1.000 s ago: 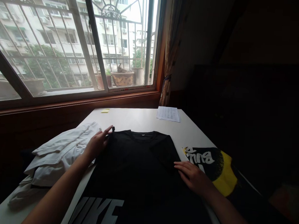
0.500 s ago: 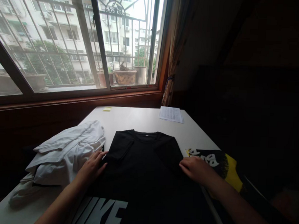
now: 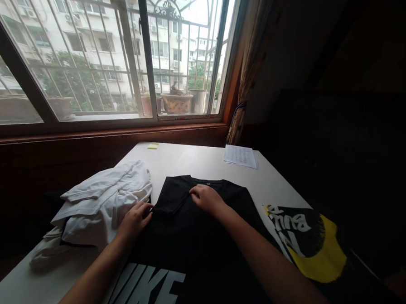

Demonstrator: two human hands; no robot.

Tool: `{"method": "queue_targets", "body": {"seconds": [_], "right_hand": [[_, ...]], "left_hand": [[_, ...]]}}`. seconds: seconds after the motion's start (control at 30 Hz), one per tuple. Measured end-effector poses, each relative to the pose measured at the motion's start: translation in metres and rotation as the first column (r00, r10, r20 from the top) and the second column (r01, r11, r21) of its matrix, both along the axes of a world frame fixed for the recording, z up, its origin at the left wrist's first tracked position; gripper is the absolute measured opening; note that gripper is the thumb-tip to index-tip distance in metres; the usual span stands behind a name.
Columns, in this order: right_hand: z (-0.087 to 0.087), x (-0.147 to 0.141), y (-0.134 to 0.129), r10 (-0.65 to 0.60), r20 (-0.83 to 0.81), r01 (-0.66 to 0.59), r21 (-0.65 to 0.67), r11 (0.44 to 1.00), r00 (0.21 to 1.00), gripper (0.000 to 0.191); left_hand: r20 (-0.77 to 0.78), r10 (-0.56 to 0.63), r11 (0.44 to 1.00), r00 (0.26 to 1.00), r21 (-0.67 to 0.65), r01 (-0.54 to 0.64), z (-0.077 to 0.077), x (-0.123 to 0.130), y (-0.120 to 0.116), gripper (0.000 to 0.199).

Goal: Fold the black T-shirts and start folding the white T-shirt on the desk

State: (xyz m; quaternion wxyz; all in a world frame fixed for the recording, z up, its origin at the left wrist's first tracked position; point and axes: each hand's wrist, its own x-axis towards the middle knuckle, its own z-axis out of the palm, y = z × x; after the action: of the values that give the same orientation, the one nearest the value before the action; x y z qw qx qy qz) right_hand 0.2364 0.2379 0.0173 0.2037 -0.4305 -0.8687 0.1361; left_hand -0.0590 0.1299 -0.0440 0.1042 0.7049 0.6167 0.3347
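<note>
A black T-shirt [image 3: 211, 247] with large white letters lies spread flat, its collar toward the window. At the shirt's left edge, by the sleeve, my left hand [image 3: 136, 219] has its fingertips closed on the black cloth. My right hand [image 3: 205, 198] reaches across the upper chest, just below the collar, its fingers bent together on the cloth near the left sleeve's edge. Whether the right fingers hold a fold of cloth is too dark to tell.
White clothes [image 3: 105, 201] lie heaped at the left of the white table [image 3: 185, 158]. A black and yellow garment [image 3: 327, 254] is on the right. Papers [image 3: 241, 156] and a yellow note [image 3: 153, 146] lie at the far edge, below the barred window.
My right hand has left the shirt's right edge and moved left to the area below the collar. My left hand remains at the left edge. The view has shifted slightly.
</note>
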Motion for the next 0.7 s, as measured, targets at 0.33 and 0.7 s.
{"method": "queue_targets", "body": {"seconds": [0.33,0.7], "right_hand": [[-0.041,-0.106,0.063,-0.085,-0.149,0.064,-0.142,0.988,0.985,0.041],[-0.042,-0.111,0.08,-0.187,-0.109,0.161,-0.216,0.963,0.976,0.038]], "left_hand": [[0.019,-0.124,0.991,0.992,0.061,0.123,-0.004,-0.009,0.001,0.025],[0.012,-0.134,0.99,0.991,0.049,0.133,-0.008,-0.011,0.004,0.03]]}}
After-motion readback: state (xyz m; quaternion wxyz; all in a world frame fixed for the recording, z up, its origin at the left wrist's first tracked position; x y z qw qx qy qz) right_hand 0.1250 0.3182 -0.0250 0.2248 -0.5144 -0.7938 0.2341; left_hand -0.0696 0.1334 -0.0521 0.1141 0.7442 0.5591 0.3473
